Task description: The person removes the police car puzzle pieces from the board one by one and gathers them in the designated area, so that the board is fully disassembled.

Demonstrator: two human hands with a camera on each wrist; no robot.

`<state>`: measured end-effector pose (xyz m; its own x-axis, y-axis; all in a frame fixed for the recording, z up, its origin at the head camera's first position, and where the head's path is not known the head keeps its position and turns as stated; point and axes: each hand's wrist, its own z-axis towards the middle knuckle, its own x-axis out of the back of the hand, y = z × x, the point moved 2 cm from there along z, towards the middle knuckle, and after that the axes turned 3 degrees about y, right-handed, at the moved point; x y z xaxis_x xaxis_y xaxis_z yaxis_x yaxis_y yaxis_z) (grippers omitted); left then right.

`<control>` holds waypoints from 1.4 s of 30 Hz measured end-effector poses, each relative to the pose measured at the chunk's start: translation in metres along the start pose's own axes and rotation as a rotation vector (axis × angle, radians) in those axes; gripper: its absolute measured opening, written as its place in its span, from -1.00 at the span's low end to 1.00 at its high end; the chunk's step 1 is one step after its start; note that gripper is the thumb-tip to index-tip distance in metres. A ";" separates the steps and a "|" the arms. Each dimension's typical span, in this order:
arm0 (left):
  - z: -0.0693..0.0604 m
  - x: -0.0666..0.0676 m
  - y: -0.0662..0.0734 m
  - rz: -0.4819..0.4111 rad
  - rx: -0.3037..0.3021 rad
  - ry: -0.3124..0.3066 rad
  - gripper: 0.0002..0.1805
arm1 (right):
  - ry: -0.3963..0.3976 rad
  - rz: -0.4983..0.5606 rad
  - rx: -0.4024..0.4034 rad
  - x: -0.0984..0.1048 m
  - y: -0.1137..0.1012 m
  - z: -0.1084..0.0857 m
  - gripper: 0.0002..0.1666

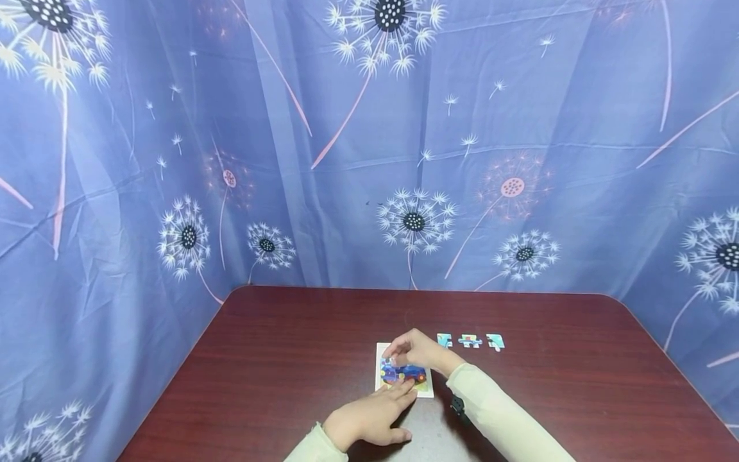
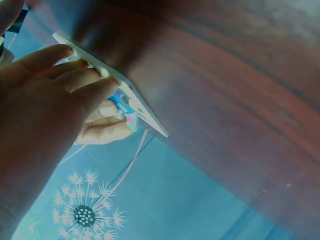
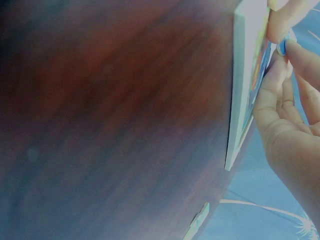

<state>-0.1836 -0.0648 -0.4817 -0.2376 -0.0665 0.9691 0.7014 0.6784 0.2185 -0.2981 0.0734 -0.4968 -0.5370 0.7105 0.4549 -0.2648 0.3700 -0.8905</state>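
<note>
A white-framed jigsaw puzzle (image 1: 430, 393) with a blue vehicle picture lies on the table. Across its near edge my left hand (image 1: 374, 414) rests, fingers stretched out over the picture. My right hand (image 1: 420, 350) is over the upper left of the frame, and its thumb and fingers pinch a puzzle piece (image 2: 131, 119). The left wrist view shows this piece tilted above the board, its printed side partly covered by fingers. From the right wrist, only a small blue bit of it shows between the fingertips.
To the right of the frame, three loose puzzle pieces lie in a row: a left one (image 1: 444, 339), a middle one (image 1: 470, 341) and a right one (image 1: 494, 341). The dark red wooden table (image 1: 277, 359) ends at a blue dandelion-print curtain (image 1: 346, 212).
</note>
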 end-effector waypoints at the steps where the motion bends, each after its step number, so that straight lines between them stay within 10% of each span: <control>1: 0.000 0.000 0.000 0.006 0.001 0.001 -0.26 | 0.000 0.001 0.005 0.000 0.000 0.000 -0.80; 22: -0.001 0.003 0.000 0.008 -0.030 0.043 -0.26 | 0.027 0.166 -0.070 0.002 -0.007 0.002 -0.81; 42: 0.001 0.001 0.003 0.035 -0.008 0.029 -0.27 | 0.035 0.071 -0.136 -0.001 -0.008 0.001 -0.83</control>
<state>-0.1825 -0.0620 -0.4800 -0.1936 -0.0640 0.9790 0.7145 0.6746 0.1854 -0.2961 0.0685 -0.4901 -0.5218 0.7573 0.3927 -0.1146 0.3939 -0.9120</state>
